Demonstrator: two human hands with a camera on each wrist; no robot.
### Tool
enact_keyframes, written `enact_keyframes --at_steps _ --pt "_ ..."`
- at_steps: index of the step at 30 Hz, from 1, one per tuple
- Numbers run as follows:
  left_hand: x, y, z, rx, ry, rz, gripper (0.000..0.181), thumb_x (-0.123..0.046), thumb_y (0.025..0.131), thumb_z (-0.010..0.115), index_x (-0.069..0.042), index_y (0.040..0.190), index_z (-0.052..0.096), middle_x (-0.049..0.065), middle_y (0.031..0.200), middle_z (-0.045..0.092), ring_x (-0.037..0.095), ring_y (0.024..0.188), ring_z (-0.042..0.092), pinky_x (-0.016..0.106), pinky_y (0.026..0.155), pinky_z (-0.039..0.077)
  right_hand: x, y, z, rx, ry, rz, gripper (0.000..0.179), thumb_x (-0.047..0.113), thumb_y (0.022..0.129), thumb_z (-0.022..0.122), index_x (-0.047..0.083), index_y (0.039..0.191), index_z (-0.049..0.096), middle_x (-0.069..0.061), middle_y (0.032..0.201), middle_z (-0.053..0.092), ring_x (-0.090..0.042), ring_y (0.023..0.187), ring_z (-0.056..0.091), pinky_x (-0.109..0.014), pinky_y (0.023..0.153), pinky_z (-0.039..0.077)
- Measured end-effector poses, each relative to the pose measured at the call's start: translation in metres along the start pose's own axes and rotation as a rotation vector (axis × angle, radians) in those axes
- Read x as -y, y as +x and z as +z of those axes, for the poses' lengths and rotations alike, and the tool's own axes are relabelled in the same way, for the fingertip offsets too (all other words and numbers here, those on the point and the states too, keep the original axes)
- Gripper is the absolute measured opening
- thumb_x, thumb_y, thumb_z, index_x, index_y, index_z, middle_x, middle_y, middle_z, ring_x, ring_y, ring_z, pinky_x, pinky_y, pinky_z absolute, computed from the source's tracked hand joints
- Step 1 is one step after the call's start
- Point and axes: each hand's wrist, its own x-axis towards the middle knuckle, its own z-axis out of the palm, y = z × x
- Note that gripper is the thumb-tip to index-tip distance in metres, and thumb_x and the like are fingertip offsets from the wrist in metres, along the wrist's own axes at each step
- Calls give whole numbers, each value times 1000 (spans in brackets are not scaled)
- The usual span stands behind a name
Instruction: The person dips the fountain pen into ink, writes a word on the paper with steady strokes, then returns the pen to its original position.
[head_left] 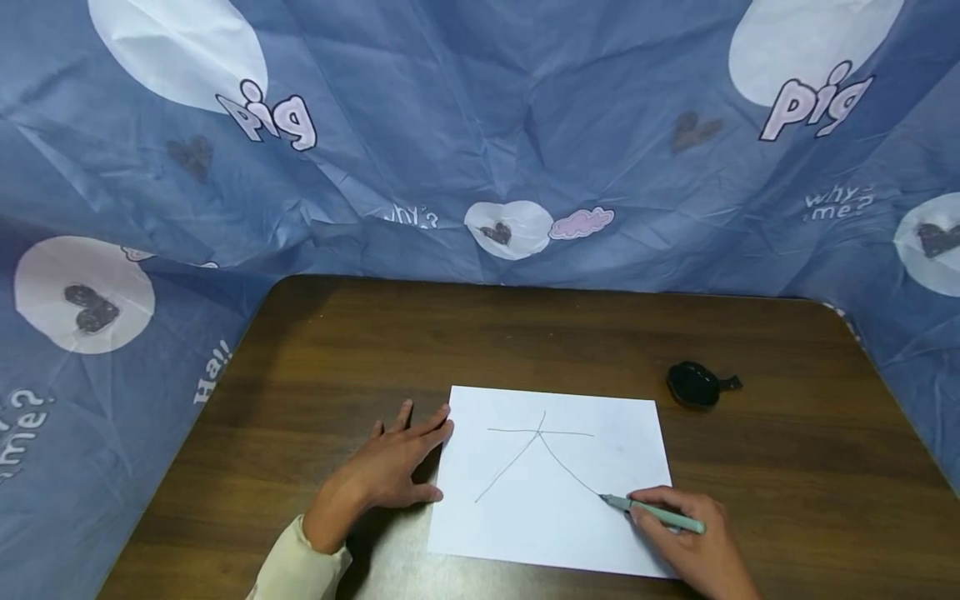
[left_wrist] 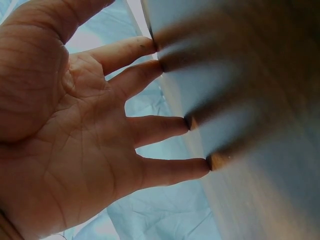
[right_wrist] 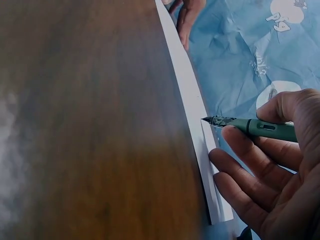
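Note:
A white sheet of paper (head_left: pixel 525 529) lies on the table, bearing thin dark lines: a level stroke, a short stroke crossing it, and two long strokes spreading downward. My right hand (head_left: pixel 697 533) pinches a green fountain pen (right_wrist: pixel 272 130) between thumb and fingers at the sheet's lower right. The pen's tip meets the lower end of the right-hand slanting stroke. At the sheet's left edge is my left hand (head_left: pixel 386 467), fingers spread, with fingertips on the paper's edge and the table. In the left wrist view its palm (left_wrist: pixel 90 140) and straight fingers show.
A small black pan-shaped dish (head_left: pixel 693 384) with a short handle stands beyond the paper's upper right corner. The brown wooden table (head_left: pixel 247 467) has rounded far corners. A blue printed cloth (head_left: pixel 450 133) hangs behind it and at the sides.

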Motion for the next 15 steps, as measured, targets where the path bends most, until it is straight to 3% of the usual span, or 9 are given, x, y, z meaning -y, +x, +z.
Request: enact_keyframes --at_steps 12,15 --pt "0 -1 -1 4 -1 -4 84 -37 86 79 -13 155 39 1 165 21 51 146 10 78 102 20 1 0 -1 4 -32 24 10 13 86 78 15 96 79 3 97 76 -11 79 61 -26 74 50" --pt "-1 0 -1 7 -3 -5 84 -37 86 79 -13 155 39 1 165 21 51 146 10 78 102 20 0 2 -3 -18 70 9 12 14 89 76 10 99 79 0 92 76 -10 82 65 -24 74 50"
